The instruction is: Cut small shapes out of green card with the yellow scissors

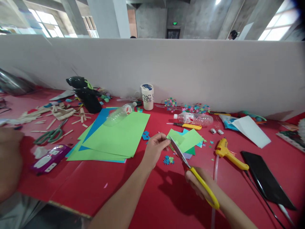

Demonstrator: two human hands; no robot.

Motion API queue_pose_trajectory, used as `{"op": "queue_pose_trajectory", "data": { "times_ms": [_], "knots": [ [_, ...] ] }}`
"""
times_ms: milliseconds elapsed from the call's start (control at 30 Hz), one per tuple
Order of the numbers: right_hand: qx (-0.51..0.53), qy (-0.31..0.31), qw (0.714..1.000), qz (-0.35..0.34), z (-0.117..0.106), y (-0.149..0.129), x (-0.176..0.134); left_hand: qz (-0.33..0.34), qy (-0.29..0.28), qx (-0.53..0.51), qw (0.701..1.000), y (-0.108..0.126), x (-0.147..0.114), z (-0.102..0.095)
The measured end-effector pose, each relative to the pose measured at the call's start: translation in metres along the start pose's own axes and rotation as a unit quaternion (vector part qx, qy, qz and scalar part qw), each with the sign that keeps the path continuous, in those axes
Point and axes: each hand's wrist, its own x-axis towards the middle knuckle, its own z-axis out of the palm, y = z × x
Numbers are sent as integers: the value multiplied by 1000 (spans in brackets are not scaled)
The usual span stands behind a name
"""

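Note:
My right hand [198, 182] is closed around the yellow handles of a pair of scissors [206, 188]. Their blades point up and left, the tips close to the fingertips of my left hand [155, 148]. That hand is pinched shut on what looks like a small piece of green paper, partly hidden by fingers and blades. Behind the blades lie cut sheets of light green paper [193, 139] over other coloured scraps. A small pile of blue and green paper stars [168, 160] sits below my left fingertips, and blue paper pieces [145, 135] lie left of them.
Large green sheets [114, 136] cover the left middle, with a clear bottle [122, 113] on top. Rightward are a second bottle [194, 118], a yellow cutter [190, 126], a glue gun [228, 154] and a black tablet [267, 178]. Another person's arm [9, 162] is at far left.

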Motion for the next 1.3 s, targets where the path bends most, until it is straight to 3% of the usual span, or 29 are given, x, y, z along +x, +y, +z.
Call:
{"op": "queue_pose_trajectory", "data": {
  "times_ms": [200, 833, 1300],
  "knots": [
    [33, 28, 999, 16, 6, -5, -3, -9, -13, -17, 1000, -1, -1, 0],
    [-21, 17, 1000, 1, 6, -3, -2, -39, -13, -69, 997, -3, -1, 0],
    [0, 25, 999, 35, 7, -6, -1, -46, -15, -81, 996, -4, -1, 0]
  ]
}}
